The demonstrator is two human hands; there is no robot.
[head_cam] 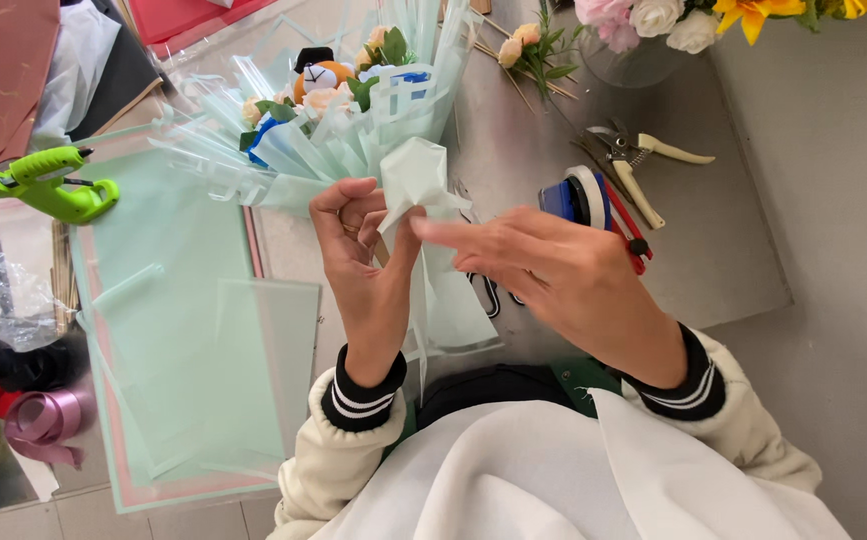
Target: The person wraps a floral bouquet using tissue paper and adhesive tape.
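My left hand (365,262) pinches the gathered neck of a pale mint wrapping sheet (415,172) between thumb and fingers. My right hand (553,272) lies flat beside it, its index finger pressed against the same fold. The sheet puffs up above my fingers and hangs down below them. Just behind it lies a bouquet (333,110) wrapped in mint translucent paper, with cream roses, green leaves and a small orange toy figure with a black hat.
A stack of mint sheets (203,350) lies at left, with a green glue gun (48,183) beside it. A blue tape dispenser (583,198), pruning shears (633,160), loose rose stems (528,50), a vase of flowers (653,25) and purple ribbon (43,418) surround the work area.
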